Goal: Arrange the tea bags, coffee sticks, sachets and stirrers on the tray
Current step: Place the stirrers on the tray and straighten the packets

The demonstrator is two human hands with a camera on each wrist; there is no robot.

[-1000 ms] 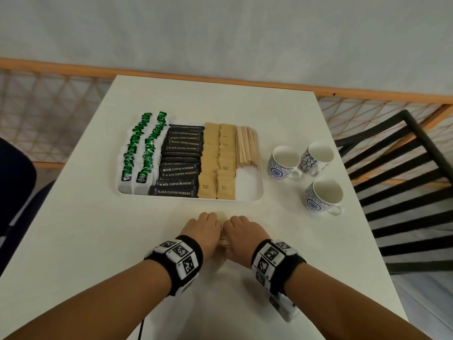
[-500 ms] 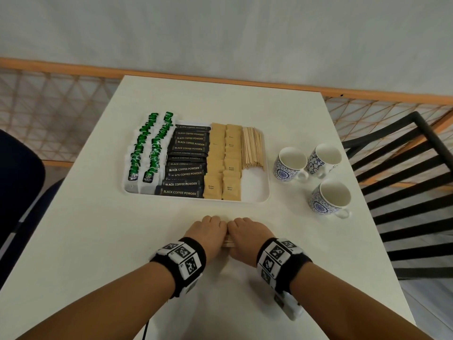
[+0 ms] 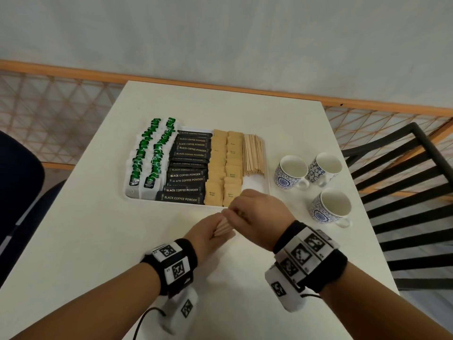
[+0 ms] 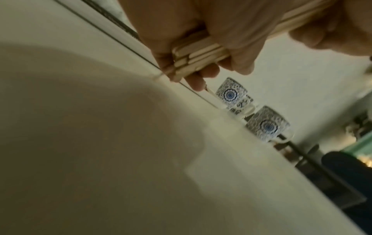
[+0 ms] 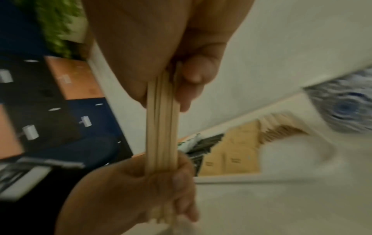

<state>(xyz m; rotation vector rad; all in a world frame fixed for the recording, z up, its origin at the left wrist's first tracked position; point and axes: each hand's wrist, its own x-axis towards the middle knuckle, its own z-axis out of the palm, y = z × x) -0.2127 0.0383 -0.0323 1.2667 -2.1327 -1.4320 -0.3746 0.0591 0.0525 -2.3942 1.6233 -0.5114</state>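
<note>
Gripping one bundle of stirrers (image 3: 223, 227) above the tabletop (image 3: 98, 241), just before the tray (image 3: 255, 185): left hand (image 3: 207, 231) clamped on near end, right hand (image 3: 257, 214) on far end. Bundle mostly hidden by fingers; pale flat wooden sticks, count unclear. Cups (image 3: 291, 171) at right.
</note>
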